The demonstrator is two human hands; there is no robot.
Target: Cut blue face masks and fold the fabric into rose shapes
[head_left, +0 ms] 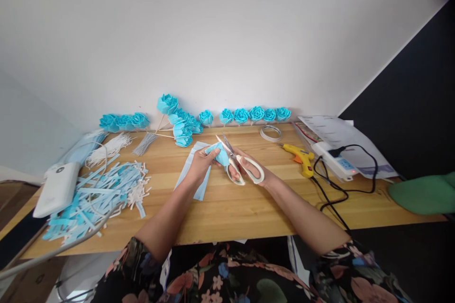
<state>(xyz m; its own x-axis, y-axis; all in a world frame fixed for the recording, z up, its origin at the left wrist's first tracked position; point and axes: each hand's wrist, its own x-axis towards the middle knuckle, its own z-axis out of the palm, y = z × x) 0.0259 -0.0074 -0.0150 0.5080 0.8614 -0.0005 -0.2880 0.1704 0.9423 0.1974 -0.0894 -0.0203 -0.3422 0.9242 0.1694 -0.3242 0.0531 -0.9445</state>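
My left hand [205,162] pinches a small piece of blue material [223,155], fabric or crepe paper, just above the table. Fingers of my right hand [242,165] pass through the white handles of a pair of scissors [253,169]. The scissors' blades are parted and point up and left, against the blue piece; whether it lies between them I cannot tell. Beneath my left hand lie pale blue strips [202,188] on the wooden table. Blue artificial roses [256,113] line the wall behind, and several more on stems [183,125] lie heaped left of centre.
Cut blue and white scraps [103,194] pile up at left beside a white power bank [59,188]. Thin wires [145,144] lie behind. A tape roll [270,133], a yellow glue gun [300,157] with black cord, a power strip [336,161] and papers [355,144] are at right.
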